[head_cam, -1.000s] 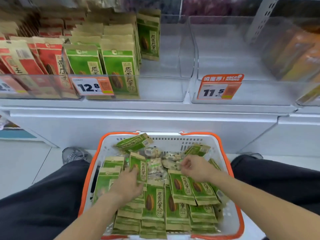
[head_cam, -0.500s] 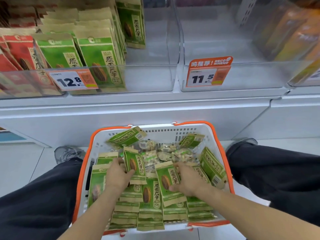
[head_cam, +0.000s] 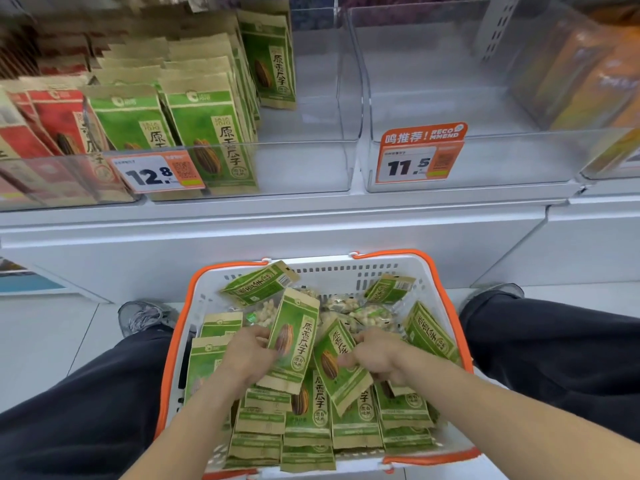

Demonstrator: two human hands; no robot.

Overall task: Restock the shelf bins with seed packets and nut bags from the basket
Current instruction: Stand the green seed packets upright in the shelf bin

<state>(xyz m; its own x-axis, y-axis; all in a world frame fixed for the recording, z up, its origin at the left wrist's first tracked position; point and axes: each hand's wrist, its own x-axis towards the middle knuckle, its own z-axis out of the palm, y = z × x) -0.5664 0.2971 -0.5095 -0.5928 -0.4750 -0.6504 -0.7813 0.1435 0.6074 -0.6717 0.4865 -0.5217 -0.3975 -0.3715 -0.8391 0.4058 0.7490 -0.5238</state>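
A white basket with an orange rim [head_cam: 446, 292] sits on the floor between my knees, full of green seed packets [head_cam: 310, 410] with clear nut bags [head_cam: 372, 315] at its back. My left hand [head_cam: 247, 358] grips one green seed packet [head_cam: 294, 337] by its left edge and holds it upright above the pile. My right hand [head_cam: 377, 360] pinches a second green packet [head_cam: 337, 367], tilted. On the shelf, the clear bin marked 12.8 [head_cam: 304, 168] holds green packets [head_cam: 211, 133] on its left side. The clear bin marked 11.5 [head_cam: 485, 157] holds nothing.
Red seed packets [head_cam: 52, 126] fill the bin at far left. Orange packages [head_cam: 588, 74] stand in the bin at far right. A white shelf base [head_cam: 311, 237] rises just behind the basket. My dark trouser legs and grey shoe [head_cam: 145, 317] flank the basket on the pale floor.
Both hands have closed on packets and raised them off the pile: the left packet now stands upright, the right one tilts up. The view has tipped down and nearer the basket.
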